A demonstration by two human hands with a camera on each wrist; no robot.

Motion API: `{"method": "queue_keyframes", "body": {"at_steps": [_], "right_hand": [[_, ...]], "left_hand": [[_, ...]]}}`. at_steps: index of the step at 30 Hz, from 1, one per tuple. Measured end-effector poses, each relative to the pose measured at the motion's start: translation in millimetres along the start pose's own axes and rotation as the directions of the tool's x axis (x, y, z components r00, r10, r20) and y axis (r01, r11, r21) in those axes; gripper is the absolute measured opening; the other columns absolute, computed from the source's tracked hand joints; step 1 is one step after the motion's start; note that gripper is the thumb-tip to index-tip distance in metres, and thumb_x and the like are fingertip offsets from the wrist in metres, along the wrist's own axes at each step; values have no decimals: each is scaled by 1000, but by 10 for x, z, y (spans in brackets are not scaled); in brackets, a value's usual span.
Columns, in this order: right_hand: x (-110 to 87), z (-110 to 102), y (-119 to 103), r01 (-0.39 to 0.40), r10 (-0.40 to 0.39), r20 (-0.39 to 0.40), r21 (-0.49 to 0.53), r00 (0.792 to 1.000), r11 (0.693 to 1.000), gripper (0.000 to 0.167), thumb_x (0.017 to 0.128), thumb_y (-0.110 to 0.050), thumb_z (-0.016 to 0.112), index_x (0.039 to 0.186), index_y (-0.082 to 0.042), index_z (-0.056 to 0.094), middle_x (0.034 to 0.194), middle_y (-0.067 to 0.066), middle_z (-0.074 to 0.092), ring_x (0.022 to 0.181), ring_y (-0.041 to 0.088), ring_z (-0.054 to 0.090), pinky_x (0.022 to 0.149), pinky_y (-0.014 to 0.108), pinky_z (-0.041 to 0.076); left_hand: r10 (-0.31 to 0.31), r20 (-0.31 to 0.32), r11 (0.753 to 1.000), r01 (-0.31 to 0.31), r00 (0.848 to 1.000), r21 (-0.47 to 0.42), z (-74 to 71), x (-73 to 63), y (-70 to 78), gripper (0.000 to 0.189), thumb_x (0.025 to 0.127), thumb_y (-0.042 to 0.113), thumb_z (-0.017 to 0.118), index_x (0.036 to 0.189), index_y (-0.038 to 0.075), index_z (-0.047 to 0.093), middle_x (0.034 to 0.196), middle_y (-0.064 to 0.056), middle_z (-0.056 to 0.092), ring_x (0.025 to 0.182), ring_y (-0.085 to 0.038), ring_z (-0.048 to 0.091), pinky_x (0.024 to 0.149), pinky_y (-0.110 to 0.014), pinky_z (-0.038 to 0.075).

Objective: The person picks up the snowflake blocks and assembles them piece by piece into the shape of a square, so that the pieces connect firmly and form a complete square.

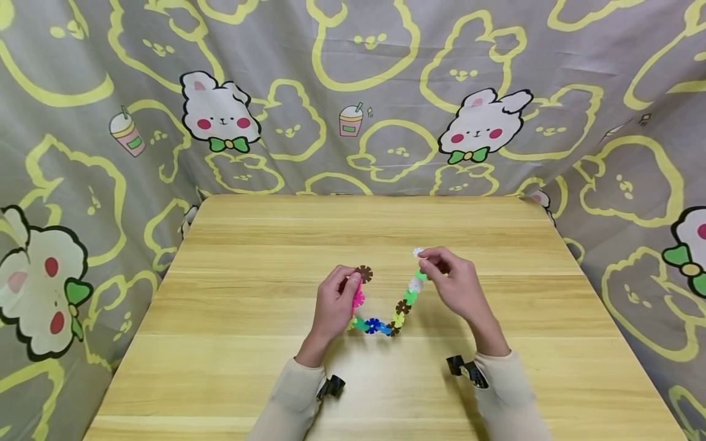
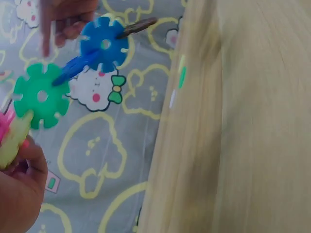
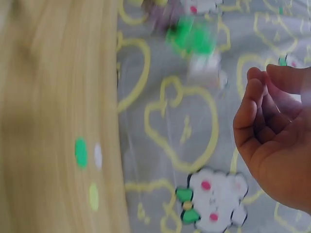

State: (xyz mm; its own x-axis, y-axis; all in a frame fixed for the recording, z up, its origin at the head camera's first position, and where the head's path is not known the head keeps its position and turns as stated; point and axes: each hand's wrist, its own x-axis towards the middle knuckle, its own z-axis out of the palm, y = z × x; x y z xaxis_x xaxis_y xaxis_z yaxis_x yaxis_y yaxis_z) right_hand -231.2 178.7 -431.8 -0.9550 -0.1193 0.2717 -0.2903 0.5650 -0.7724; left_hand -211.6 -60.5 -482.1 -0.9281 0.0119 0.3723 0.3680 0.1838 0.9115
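A chain of notched plastic interlocking discs hangs in a U between the hands, with pink, green, blue, yellow and brown pieces. My left hand pinches its left end, where a brown disc sticks out past the fingertips. Thumb and fingers of my right hand grip the other end, close to a white disc. Green and blue discs, slotted at angles to each other, show clearly in the left wrist view. The right wrist view blurs the green piece.
Beneath the hands lies a wood-grain table. A grey curtain with cartoon rabbits surrounds its back and sides. Small green and yellow ovals show on the wood in the right wrist view. Each sleeve cuff carries a black wrist camera.
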Motion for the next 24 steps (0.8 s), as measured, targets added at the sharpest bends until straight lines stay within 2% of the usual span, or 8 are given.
{"method": "queue_keyframes", "body": {"at_steps": [3,6,10,15,21,24], "right_hand": [[71,-103,193,-73,71,-45,-52,996,996,17,96,-22,60,109,-13,68,85,4,67,69,15,56,56,23,45],[147,-170,413,-143,136,-58,-142,989,979,20,97,-23,58,111,-12,67,90,7,66,76,18,56,62,26,45],[226,-178,696,-204,218,29,-258,975,944,27,98,-21,52,119,-9,65,100,11,63,90,26,59,72,34,46],[278,-90,953,-222,295,153,-370,943,902,36,96,-19,54,129,-7,59,112,20,59,100,35,59,79,46,47],[283,-11,1059,-266,388,228,-427,893,864,48,95,-18,50,142,-7,47,122,25,49,106,37,51,85,51,46],[292,14,1090,-283,419,236,-450,877,847,51,96,-18,49,144,-5,42,125,28,46,103,38,51,82,51,47]], "left_hand": [[-54,-15,996,53,998,-72,-24,-9,3,18,101,17,52,96,5,64,73,-9,53,58,-8,51,52,-20,44],[-114,-31,986,109,993,-123,-46,-8,19,19,101,15,49,95,1,61,68,-11,52,56,-8,50,50,-19,43],[-182,-32,973,175,983,-152,-65,-2,75,20,102,10,46,97,-3,60,65,-9,50,54,-8,49,49,-19,41],[-200,-28,966,193,979,-171,-88,-21,277,21,103,7,44,96,-5,59,64,-7,49,53,-6,46,47,-18,38],[-233,-31,959,224,972,-171,-88,-26,342,23,104,12,43,94,-1,59,63,-3,46,52,-6,43,48,-16,35],[-249,-28,954,240,968,-178,-87,-22,352,23,104,13,43,95,-1,59,63,-3,46,51,-7,43,47,-16,35]]}}
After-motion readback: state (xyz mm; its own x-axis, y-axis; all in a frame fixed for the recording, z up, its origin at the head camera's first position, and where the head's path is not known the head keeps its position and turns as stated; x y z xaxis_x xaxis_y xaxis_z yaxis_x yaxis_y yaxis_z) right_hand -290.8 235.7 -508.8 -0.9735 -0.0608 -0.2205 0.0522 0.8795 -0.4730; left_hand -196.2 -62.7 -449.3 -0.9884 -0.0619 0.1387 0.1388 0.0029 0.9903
